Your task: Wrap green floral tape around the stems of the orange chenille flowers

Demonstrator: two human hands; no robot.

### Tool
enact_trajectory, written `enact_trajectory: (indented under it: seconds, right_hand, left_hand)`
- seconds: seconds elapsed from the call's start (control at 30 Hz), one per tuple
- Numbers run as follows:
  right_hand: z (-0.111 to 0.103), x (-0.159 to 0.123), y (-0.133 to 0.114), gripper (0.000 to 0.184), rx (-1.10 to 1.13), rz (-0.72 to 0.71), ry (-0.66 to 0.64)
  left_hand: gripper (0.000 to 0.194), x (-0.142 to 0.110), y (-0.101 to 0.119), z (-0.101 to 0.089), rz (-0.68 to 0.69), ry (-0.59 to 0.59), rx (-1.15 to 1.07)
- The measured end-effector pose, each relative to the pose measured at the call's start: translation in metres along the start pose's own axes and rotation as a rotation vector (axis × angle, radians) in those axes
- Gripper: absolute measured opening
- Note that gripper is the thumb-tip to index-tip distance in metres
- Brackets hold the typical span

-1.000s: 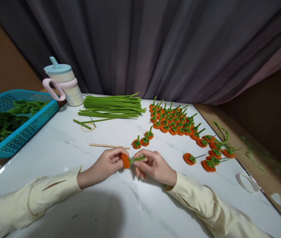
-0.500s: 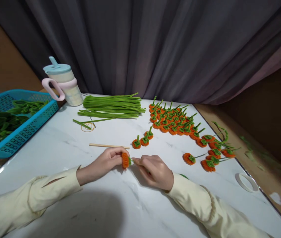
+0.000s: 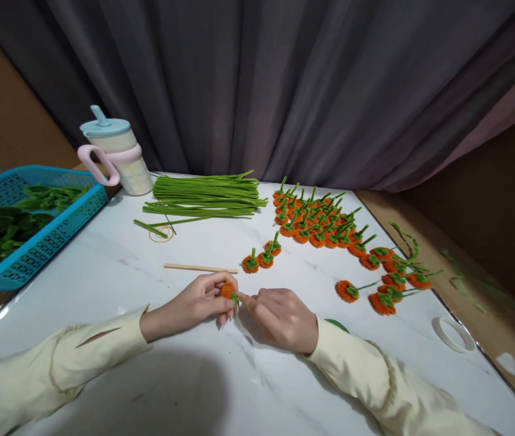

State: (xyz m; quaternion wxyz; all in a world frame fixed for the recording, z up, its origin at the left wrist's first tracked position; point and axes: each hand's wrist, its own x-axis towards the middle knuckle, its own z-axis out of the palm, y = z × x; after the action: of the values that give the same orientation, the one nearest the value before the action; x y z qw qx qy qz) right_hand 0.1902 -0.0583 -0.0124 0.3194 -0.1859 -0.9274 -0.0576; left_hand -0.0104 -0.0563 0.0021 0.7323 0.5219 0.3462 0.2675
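My left hand (image 3: 198, 300) is closed around a small ribbed orange pipe-cleaner pumpkin (image 3: 227, 290) with a green leafy top. At that green top, the thumb and forefinger of my right hand (image 3: 282, 318) are pinched together on its stem, which they mostly hide. Just beyond my hands sit several finished pumpkins (image 3: 265, 257) with upright green stems. A thin wooden stick (image 3: 200, 268) lies behind my left hand.
Green pipe cleaners (image 3: 205, 195) lie bundled at the back, near a lidded tumbler (image 3: 123, 154). More orange pumpkins (image 3: 318, 221) cluster at back right. A blue basket (image 3: 57, 242) holds green pieces on the left. A roll of white tape (image 3: 453, 334) lies near the right edge.
My right hand has turned over, knuckles up, and its fingers have shifted along the stem towards the green top. The pumpkin has tilted in my left hand, its green top now facing me more.
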Motion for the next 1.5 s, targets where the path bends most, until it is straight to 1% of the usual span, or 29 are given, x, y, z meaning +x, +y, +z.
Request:
enact_trajectory:
  seconds: [0.07,0.13,0.17,0.2,0.27,0.33,0.37,0.4,0.47,0.53,0.6,0.67,0.8,1.0,1.13,1.2,1.27,1.3,1.33,1.37,1.4,1.43,1.5]
  right_hand:
    - [0.001,0.000,-0.001,0.018,-0.005,0.004,-0.022]
    - [0.002,-0.001,-0.002,0.019,0.036,0.037,-0.039]
    - [0.002,-0.001,-0.003,0.019,0.080,0.079,-0.039]
    - [0.002,-0.001,-0.003,0.018,0.144,0.140,-0.038]
    - [0.001,-0.001,-0.003,0.017,0.314,0.331,-0.045]
    - [0.000,0.001,-0.003,0.016,0.522,0.561,-0.063]
    - [0.000,0.002,-0.003,0.016,0.635,0.666,-0.075]
    - [-0.001,0.004,-0.003,0.016,0.750,0.754,-0.087]
    - [-0.002,0.009,-0.004,0.018,0.963,0.876,-0.100]
    - [-0.003,0.012,-0.005,0.021,1.126,0.960,-0.114]
    - [-0.003,0.015,-0.005,0.026,1.233,1.029,-0.128]
    - [-0.004,0.016,-0.005,0.030,1.297,1.070,-0.140]
    - [-0.005,0.015,-0.004,0.032,1.327,1.064,-0.176]
    - [-0.004,0.014,-0.002,0.030,1.339,1.054,-0.228]
    - [-0.006,0.016,0.000,0.031,1.455,1.087,-0.284]
    - [-0.008,0.016,0.001,0.031,1.541,1.091,-0.285]
    - [-0.009,0.016,0.003,0.031,1.618,1.089,-0.258]
    - [-0.009,0.016,0.004,0.030,1.646,1.090,-0.235]
    - [-0.009,0.016,0.004,0.030,1.666,1.093,-0.209]
    - [-0.009,0.015,0.005,0.029,1.680,1.099,-0.182]
    - [-0.008,0.015,0.006,0.028,1.686,1.105,-0.159]
    - [-0.008,0.015,0.006,0.028,1.687,1.112,-0.143]
    - [-0.007,0.015,0.006,0.028,1.682,1.120,-0.128]
  left_hand:
    - [0.022,-0.002,-0.001,0.003,0.029,0.036,0.100]
    - [0.016,-0.003,-0.002,0.003,0.087,0.100,0.273]
    - [0.012,-0.004,-0.003,0.003,0.148,0.146,0.392]
    - [0.009,-0.005,-0.004,0.003,0.238,0.197,0.524]
    - [0.010,-0.006,-0.006,0.003,0.480,0.295,0.802]
    - [0.016,-0.008,-0.007,0.002,0.708,0.355,1.051]
    - [0.018,-0.009,-0.008,0.002,0.785,0.371,1.157]
    - [0.019,-0.009,-0.008,0.002,0.828,0.378,1.244]
    - [0.020,-0.010,-0.010,0.001,0.829,0.381,1.343]
    - [0.020,-0.010,-0.011,0.000,0.760,0.358,1.365]
    - [0.018,-0.010,-0.011,-0.001,0.688,0.318,1.354]
    - [0.017,-0.009,-0.010,-0.001,0.664,0.275,1.349]
    - [0.013,-0.007,-0.008,0.002,0.688,0.233,1.336]
    - [0.011,-0.003,-0.004,0.002,0.588,0.129,1.189]
    - [0.012,-0.002,0.008,0.000,0.481,0.007,1.168]
    - [0.012,-0.003,0.016,-0.002,0.417,-0.059,1.128]
    - [0.011,-0.004,0.022,-0.006,0.382,-0.130,1.089]
    - [0.009,-0.005,0.024,-0.008,0.382,-0.162,1.082]
    - [0.013,-0.005,0.025,-0.010,0.397,-0.184,1.079]
    - [0.021,-0.005,0.023,-0.012,0.421,-0.194,1.079]
    - [0.029,-0.004,0.021,-0.014,0.455,-0.188,1.077]
    - [0.031,-0.004,0.017,-0.016,0.497,-0.170,1.072]
    - [0.024,-0.002,0.008,-0.017,0.591,-0.116,1.059]
